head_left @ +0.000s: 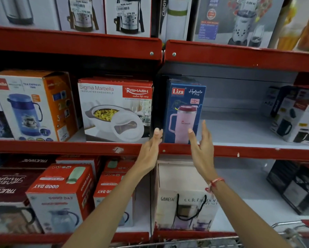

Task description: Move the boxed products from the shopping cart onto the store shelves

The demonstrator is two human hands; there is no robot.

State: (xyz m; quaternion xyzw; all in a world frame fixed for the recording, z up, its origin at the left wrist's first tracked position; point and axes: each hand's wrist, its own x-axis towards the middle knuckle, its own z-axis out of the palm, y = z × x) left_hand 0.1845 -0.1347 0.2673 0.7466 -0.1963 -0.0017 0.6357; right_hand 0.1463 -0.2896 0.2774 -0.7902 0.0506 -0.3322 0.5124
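A tall blue Liza Hydrate Pro box (pixel 184 108) with a pink tumbler pictured on it stands upright at the left end of the middle right shelf (pixel 248 133). My left hand (pixel 151 149) is just left of the box's lower corner, fingers straight and apart from it. My right hand (pixel 202 142) is at the box's lower right, fingers spread, with the thumb in front of the box face. Neither hand grips anything. The metal rim of the shopping cart (pixel 194 243) shows at the bottom edge; its contents are out of view.
A Sigma Marbella casserole box (pixel 114 110) and an orange flask box (pixel 32 106) fill the middle left shelf. A mug-set box (pixel 296 115) stands at the far right. Boxed flasks and a Ganesh gift box (pixel 184 203) sit on the lower shelf. Red shelf lips (pixel 239 56) jut out.
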